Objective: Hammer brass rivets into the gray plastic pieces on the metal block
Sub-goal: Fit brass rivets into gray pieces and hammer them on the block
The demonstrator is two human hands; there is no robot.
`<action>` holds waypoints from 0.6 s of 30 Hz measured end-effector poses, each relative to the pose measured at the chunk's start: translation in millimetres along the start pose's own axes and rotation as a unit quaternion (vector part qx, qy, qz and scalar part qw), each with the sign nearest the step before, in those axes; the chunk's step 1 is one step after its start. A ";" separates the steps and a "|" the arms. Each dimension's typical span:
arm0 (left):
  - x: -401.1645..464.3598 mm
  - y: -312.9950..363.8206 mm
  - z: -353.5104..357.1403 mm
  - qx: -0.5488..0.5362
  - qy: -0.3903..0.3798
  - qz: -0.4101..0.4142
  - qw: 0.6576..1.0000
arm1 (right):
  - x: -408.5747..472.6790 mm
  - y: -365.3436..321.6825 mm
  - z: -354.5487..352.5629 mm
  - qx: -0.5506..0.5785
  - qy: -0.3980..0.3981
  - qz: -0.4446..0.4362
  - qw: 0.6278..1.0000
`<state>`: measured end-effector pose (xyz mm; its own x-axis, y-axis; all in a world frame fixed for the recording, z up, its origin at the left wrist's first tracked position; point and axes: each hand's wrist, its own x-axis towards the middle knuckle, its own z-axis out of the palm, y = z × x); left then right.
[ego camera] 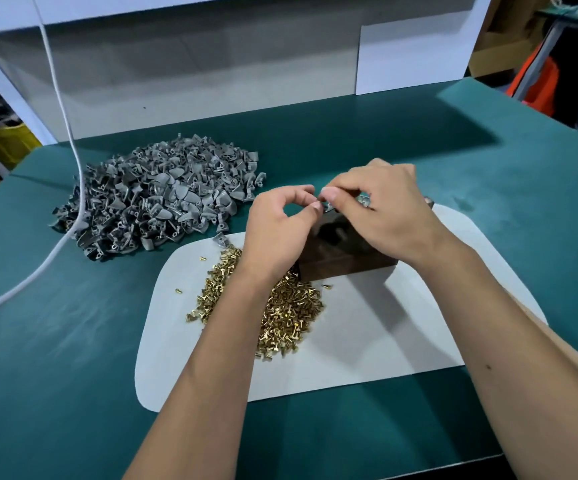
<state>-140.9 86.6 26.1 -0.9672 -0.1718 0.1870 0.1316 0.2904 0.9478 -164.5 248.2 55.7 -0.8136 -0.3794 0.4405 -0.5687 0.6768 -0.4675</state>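
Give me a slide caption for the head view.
Both hands pinch a small part above the metal block.

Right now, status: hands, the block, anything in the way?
Both hands meet above the metal block, left hand and right hand pinching a small gray piece. Brass rivets heaped beside block. No hammer visible.

Both bare forearms reach forward and converge, hands nearly meeting at the fingertips. The left hand (280,226) is palm-down, its fingers (306,192) curled, thumb and forefinger closing toward a pinch. The right hand (381,206) arches from the other side, knuckles up, its thumb (329,195) pressed against bent fingertips.
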 end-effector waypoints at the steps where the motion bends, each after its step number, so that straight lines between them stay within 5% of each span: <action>1: 0.2 -0.2 0.0 -0.002 0.007 0.001 1.000 | 0.5 1.1 0.5 0.014 0.002 -0.006 1.000; 11: 0.9 -6.9 0.8 0.015 0.027 0.005 1.000 | -1.5 18.9 4.9 0.066 -0.014 -0.057 0.996; 18: 0.6 -0.8 -0.2 0.130 0.040 0.109 0.985 | -0.4 21.1 11.8 0.065 0.009 -0.063 0.996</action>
<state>-141.5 86.1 25.5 -0.9002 -0.1489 0.4091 0.2647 0.5589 0.7858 -177.6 255.2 36.6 -0.7338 -0.4436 0.5146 -0.6772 0.5377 -0.5022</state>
